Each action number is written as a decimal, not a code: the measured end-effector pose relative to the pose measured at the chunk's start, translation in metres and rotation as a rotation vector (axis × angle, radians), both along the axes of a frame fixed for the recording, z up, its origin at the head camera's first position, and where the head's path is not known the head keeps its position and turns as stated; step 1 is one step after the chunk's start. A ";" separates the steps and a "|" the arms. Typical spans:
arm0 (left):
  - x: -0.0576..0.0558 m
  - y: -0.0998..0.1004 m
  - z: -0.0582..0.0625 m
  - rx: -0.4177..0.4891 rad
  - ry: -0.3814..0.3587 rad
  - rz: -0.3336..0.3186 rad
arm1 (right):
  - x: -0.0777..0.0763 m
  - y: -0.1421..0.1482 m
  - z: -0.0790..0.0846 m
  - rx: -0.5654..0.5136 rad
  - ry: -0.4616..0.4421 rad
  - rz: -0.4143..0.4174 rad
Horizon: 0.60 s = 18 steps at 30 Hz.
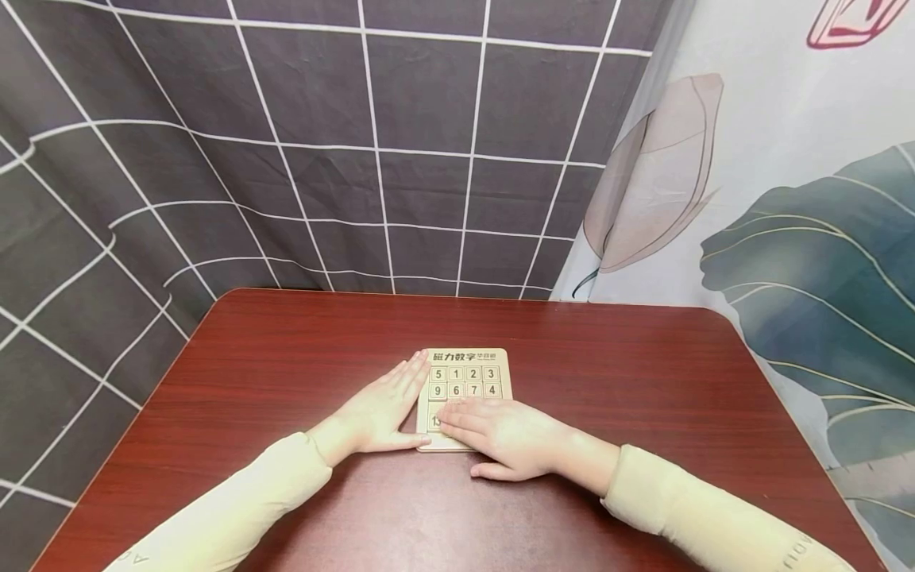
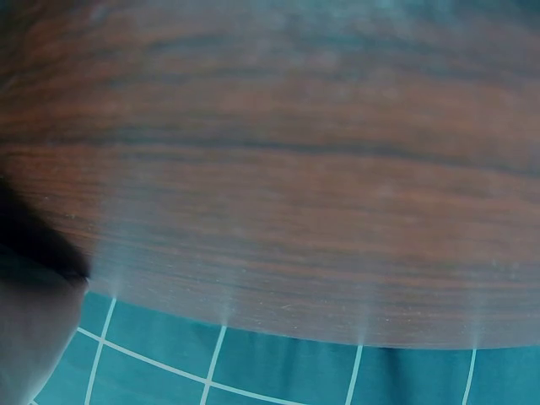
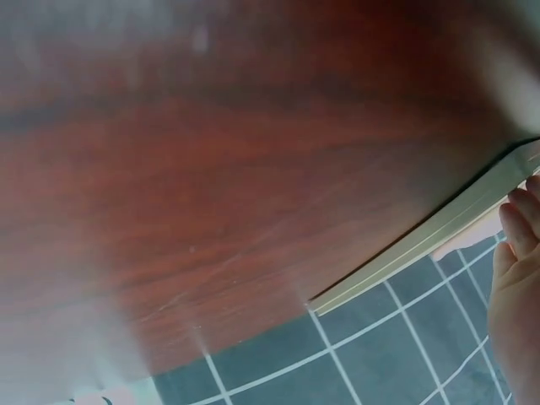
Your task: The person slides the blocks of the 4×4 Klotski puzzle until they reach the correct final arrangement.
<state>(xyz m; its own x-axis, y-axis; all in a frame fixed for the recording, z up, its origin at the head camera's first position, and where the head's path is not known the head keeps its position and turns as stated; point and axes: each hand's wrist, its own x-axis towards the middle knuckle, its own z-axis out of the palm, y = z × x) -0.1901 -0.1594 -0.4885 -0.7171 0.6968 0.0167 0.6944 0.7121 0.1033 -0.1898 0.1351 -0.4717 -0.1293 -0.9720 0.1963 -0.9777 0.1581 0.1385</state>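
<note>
A pale number sliding puzzle lies flat on the table in the head view, with rows reading 5 1 2 3 and 9 6 7 4 at its top. My left hand rests along its left edge, fingers straight and thumb at the lower left corner. Across the puzzle's lower half lies my right hand, its straight fingers over the tiles; most of the lower tiles are hidden under it, though a 13 tile shows partly. In the right wrist view the puzzle's side edge appears beside the right hand's fingers.
The reddish-brown wooden table has rounded far corners. Behind it and at the left hangs a dark grid-patterned curtain. A white curtain with large leaf prints hangs on the right.
</note>
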 end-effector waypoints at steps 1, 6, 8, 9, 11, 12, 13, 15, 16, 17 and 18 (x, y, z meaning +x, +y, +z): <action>0.000 0.000 0.000 0.003 0.003 -0.002 | 0.002 0.000 0.000 -0.005 0.005 0.010; 0.001 0.000 0.002 0.007 0.024 -0.009 | 0.007 0.002 0.001 0.002 0.025 0.018; 0.000 0.000 0.001 0.009 0.032 -0.012 | 0.006 0.003 0.002 0.010 0.023 0.008; 0.000 0.000 0.001 0.008 0.031 -0.012 | 0.005 0.003 0.003 0.012 0.022 0.003; 0.000 0.000 -0.001 0.005 0.022 -0.009 | 0.002 0.003 0.004 0.012 0.018 -0.008; 0.000 0.000 -0.001 0.003 0.018 -0.008 | 0.000 0.002 0.004 0.010 0.015 -0.015; 0.000 0.000 -0.001 -0.005 0.011 -0.004 | -0.002 0.002 0.005 0.007 0.012 -0.025; 0.000 0.000 -0.002 -0.013 -0.002 0.004 | -0.007 0.000 0.006 0.003 0.004 -0.051; 0.000 0.000 -0.002 -0.013 -0.004 0.007 | -0.010 -0.001 0.006 0.007 0.000 -0.067; 0.000 0.001 -0.002 -0.016 -0.006 0.010 | -0.012 -0.002 0.006 0.013 -0.006 -0.083; 0.000 0.001 -0.002 -0.018 -0.005 0.012 | -0.015 -0.003 0.006 0.018 -0.013 -0.099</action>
